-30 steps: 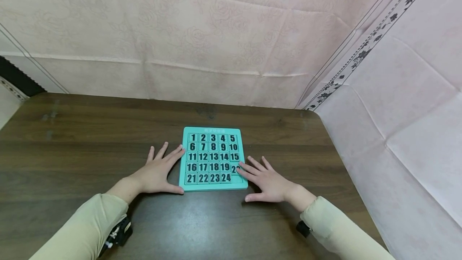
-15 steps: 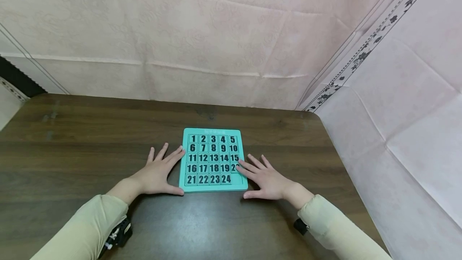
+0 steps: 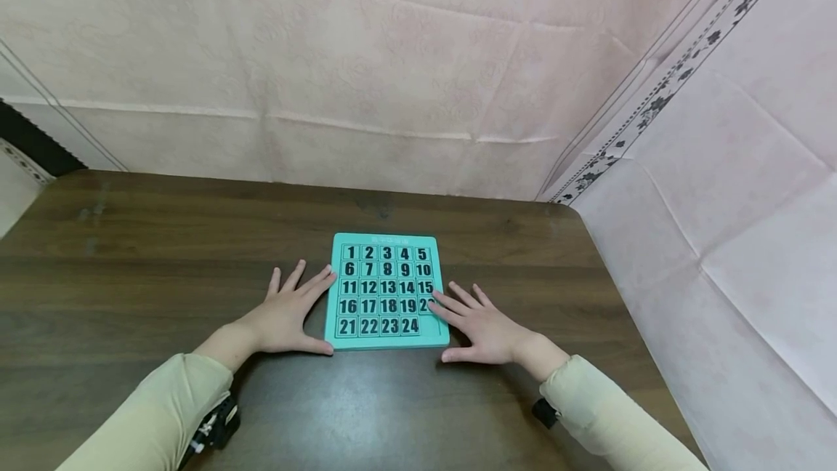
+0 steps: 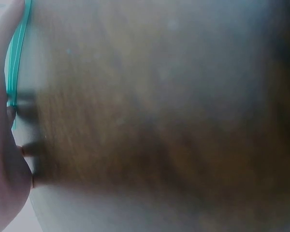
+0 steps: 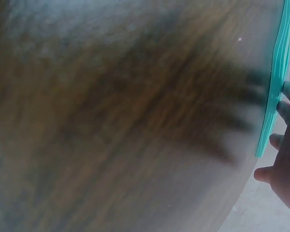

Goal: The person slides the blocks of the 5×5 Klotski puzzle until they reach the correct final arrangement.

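Note:
A turquoise number slide puzzle (image 3: 386, 296) lies flat on the wooden table, its black-numbered tiles in rows from 1 to 24. At its left edge my left hand (image 3: 281, 318) is spread wide, fingertips at the side and thumb near the lower left corner. My right hand (image 3: 487, 329) reaches in from the right with fingers spread. Two of its fingertips overlap the puzzle's right side and partly hide the 20 tile. In the right wrist view, fingers (image 5: 276, 140) show beside the turquoise edge. The left wrist view catches the puzzle's edge (image 4: 18, 53) past the left hand.
The dark wooden table (image 3: 163, 238) has rounded back corners. A pale floral cloth (image 3: 366, 78) hangs behind it, and a white cloth (image 3: 752, 238) with a dark flower border covers the right side. Black wrist devices (image 3: 212, 427) sit below the sleeves.
The right hand has shifted slightly, its thumb a little closer to the puzzle than a second ago. The left hand and the tile order look the same.

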{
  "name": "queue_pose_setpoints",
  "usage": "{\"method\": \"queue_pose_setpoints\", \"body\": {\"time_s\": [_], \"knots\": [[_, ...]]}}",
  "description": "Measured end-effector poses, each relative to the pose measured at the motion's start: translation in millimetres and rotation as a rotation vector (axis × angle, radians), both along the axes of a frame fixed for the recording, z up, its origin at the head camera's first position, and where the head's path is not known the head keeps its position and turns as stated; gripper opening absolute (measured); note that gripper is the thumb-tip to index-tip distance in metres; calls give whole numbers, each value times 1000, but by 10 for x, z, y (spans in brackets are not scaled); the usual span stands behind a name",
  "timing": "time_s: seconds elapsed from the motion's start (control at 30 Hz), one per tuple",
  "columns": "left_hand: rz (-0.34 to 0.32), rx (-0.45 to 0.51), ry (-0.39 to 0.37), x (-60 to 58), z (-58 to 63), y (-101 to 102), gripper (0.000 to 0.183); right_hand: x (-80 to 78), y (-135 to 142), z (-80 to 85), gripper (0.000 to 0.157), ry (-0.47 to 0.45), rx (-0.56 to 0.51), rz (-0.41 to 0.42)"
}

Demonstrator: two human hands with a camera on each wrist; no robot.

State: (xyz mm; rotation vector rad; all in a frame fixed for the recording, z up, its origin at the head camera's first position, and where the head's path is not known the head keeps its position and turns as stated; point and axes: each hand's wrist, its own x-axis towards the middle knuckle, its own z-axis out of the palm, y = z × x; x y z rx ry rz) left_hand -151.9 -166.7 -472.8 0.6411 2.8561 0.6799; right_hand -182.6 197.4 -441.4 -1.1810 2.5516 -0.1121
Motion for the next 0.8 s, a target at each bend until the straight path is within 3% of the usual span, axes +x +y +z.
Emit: {"method": "queue_pose_setpoints", "body": {"time_s": [0.23, 0.47, 0.67, 0.8], "knots": [[6, 5, 2, -4, -28, -5, 116, 3, -9, 3, 80, -11, -15, -6], [9, -6, 5, -31, -52, 1, 115, -46, -33, -6, 80, 49, -51, -17], [3, -16, 33, -42, -47, 0, 114, -127, -108, 32, 71, 140, -155, -106], [23, 25, 69, -100, 40, 4, 112, -218, -145, 97, 69, 169, -184, -181]]}}
